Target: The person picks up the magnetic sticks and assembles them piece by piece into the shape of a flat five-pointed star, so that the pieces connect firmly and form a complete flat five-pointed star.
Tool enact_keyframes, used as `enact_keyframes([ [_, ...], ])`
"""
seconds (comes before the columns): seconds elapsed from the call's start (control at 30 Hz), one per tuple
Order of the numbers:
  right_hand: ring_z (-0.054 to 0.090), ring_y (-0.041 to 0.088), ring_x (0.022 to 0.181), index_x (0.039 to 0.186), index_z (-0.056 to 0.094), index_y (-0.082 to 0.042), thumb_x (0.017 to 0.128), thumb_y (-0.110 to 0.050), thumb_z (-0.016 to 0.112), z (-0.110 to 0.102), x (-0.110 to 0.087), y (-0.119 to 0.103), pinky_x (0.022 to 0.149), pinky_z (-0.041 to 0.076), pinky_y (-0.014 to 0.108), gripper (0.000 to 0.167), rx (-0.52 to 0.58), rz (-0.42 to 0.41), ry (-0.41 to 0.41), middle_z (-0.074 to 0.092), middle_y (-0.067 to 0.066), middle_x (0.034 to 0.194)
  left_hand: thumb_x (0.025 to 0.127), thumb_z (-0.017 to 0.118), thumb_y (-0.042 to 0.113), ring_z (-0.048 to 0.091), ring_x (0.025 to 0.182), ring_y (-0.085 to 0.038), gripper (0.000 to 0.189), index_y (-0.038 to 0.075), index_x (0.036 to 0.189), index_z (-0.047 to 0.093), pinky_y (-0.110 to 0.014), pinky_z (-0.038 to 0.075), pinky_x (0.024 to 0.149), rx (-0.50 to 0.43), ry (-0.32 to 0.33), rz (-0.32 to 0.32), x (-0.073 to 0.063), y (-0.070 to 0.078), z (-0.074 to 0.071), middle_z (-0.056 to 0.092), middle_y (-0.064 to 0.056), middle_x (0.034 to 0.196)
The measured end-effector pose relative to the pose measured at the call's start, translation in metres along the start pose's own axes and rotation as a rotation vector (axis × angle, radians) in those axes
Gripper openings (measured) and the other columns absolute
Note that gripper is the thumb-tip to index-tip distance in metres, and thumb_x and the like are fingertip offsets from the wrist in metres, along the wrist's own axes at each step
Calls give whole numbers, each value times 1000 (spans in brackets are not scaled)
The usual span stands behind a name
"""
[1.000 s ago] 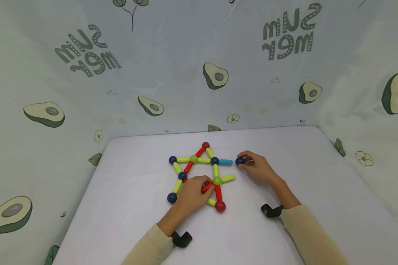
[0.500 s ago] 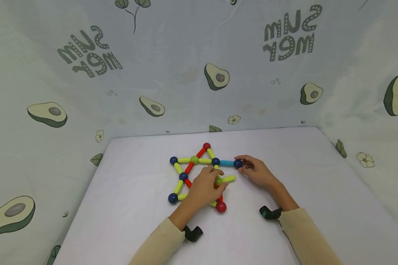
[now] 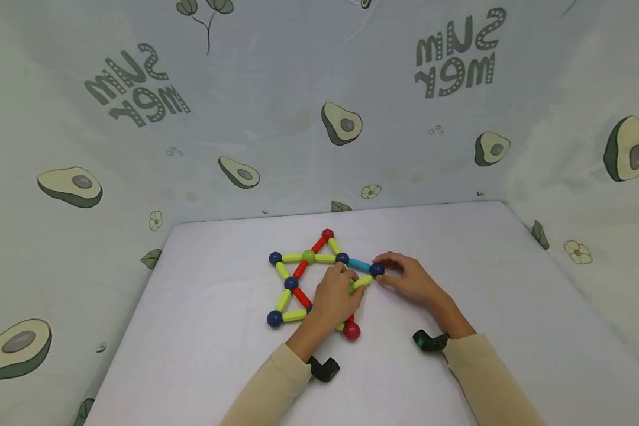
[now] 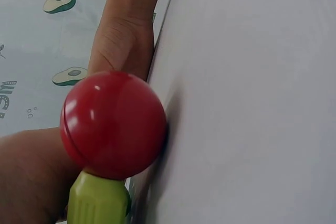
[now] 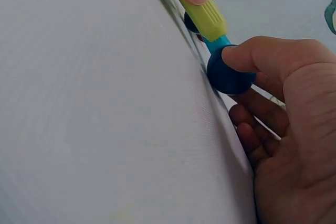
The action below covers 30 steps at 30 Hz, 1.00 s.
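A flat figure of magnetic rods and balls lies on the table. My right hand (image 3: 409, 278) pinches a dark blue ball (image 3: 376, 270) between thumb and fingers; a light blue rod (image 3: 359, 264) joins it to another dark blue ball (image 3: 342, 258). With thumb and fingers, my left hand (image 3: 332, 299) grips a yellow-green rod (image 5: 207, 17), whose free end is close to the pinched ball in the right wrist view. The left hand hides part of the figure. A red ball (image 4: 113, 124) looms large in the left wrist view, on a yellow-green rod (image 4: 98, 200).
Further left in the figure are a green ball (image 3: 308, 257), red rods such as the red rod (image 3: 301, 297), and several dark blue balls. White cloth covers the table (image 3: 202, 331). An avocado-print curtain (image 3: 277, 89) stands behind it.
My right hand brought the dark blue ball left onto the light blue rod, which has swung nearer to me. My left hand left a red rod and moved right to the yellow-green rod.
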State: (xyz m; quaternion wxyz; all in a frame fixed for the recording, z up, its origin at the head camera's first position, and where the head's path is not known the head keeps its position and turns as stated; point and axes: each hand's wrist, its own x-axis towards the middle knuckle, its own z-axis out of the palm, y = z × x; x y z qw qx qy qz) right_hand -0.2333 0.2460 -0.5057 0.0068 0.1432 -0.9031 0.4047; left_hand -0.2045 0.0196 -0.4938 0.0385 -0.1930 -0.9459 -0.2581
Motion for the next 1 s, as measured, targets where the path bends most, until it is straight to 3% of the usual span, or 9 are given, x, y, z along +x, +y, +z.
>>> enact_keyframes([
  [0.33,61,31,118,125,68,-12,89,-21,81,0,1,-4,106,46,55,39,14,-27,-38,68,10,125,95,73,40,52,91,-13,31,14,112,75,-19,51,68,10,24,-15,-1,0,-3,57,-2,104],
  [0.43,61,31,119,125,68,-12,89,-23,82,-1,0,-2,106,46,55,40,-5,-27,-26,68,10,125,97,71,42,55,95,-14,35,15,119,73,-22,54,75,22,9,-5,-1,2,-5,60,-2,110],
  [0.53,62,30,117,126,68,-13,90,-24,81,-3,-1,2,105,49,52,40,-27,-1,-11,68,9,125,99,67,44,60,109,-17,40,17,127,70,-29,57,90,25,7,-2,-5,-2,-16,63,-4,123],
  [0.67,62,26,107,128,67,-13,94,-23,75,-7,0,5,95,53,42,37,-51,55,9,69,9,118,102,62,39,61,120,-23,37,15,130,68,-39,56,100,21,79,-14,-11,-25,-39,63,-7,131],
  [0.8,60,25,99,131,66,-12,96,-22,72,-14,0,8,86,52,33,37,-72,100,34,68,11,112,104,59,25,60,115,-27,34,14,136,64,-40,58,90,12,152,-66,-11,-62,-57,59,-13,133],
  [0.87,59,27,98,132,65,-11,97,-21,71,-18,1,9,84,51,32,38,-89,105,42,67,13,112,104,57,17,60,117,-31,39,14,143,58,-41,58,88,-10,151,-103,-10,-80,-61,55,-16,139],
  [1.0,59,26,97,134,64,-10,97,-21,70,-21,2,12,83,51,32,39,-106,107,36,67,14,112,106,53,10,57,131,-35,46,15,151,50,-46,54,103,-54,85,-145,-6,-106,-62,50,-19,150],
])
